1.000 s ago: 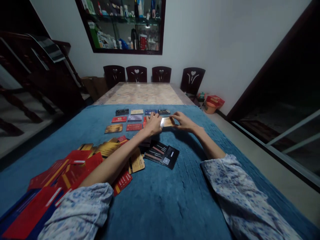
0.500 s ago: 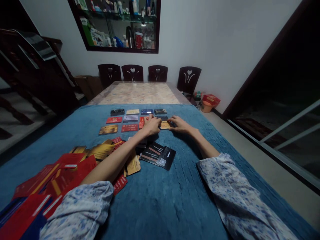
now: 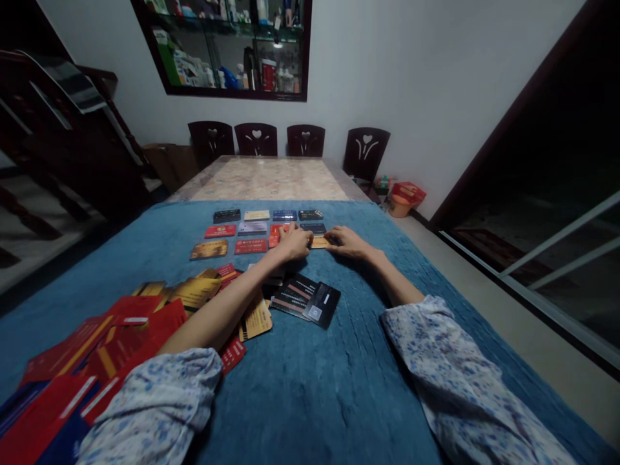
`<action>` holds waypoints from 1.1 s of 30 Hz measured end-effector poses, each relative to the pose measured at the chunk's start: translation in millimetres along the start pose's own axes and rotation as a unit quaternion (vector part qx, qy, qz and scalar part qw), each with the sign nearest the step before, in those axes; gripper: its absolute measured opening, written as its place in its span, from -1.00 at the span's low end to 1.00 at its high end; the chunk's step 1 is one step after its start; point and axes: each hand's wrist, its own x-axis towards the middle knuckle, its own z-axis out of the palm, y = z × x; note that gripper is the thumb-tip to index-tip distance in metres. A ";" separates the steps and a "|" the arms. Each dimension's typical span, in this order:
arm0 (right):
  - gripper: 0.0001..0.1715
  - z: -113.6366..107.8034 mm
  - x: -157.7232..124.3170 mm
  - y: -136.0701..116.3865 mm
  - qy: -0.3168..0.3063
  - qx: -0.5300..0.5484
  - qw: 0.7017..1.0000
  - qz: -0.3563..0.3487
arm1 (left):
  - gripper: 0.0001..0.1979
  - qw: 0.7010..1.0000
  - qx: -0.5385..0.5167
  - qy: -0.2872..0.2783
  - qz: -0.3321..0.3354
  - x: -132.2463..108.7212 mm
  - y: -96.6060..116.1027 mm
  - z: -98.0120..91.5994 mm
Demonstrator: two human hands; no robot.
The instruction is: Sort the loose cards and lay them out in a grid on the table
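Note:
Both my arms reach forward over a blue cloth (image 3: 314, 387). My left hand (image 3: 294, 243) and my right hand (image 3: 347, 241) press their fingertips on the two ends of a gold card (image 3: 320, 243) that lies flat on the cloth. It sits at the right end of the nearest row of a grid of cards (image 3: 252, 230), red, gold, blue and dark ones laid in three rows. Each hand's fingers are curled onto the card's edge.
A loose heap of red, gold and blue cards (image 3: 116, 342) covers the cloth at my left. Two black cards (image 3: 310, 300) lie under my left forearm. Beyond the cloth the marble tabletop (image 3: 271, 181) shows, with dark chairs (image 3: 256, 139) and a wall cabinet behind.
The gold card was held slightly raised between both hands a second ago; it now lies flat on the cloth in the nearest row, and both hands have lowered onto it.

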 end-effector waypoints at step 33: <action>-0.70 2.1 -2.1 -3.4 0.004 -0.030 1.000 0.000 | -0.66 0.999 0.011 0.029 0.043 -13.9 -0.1 3.9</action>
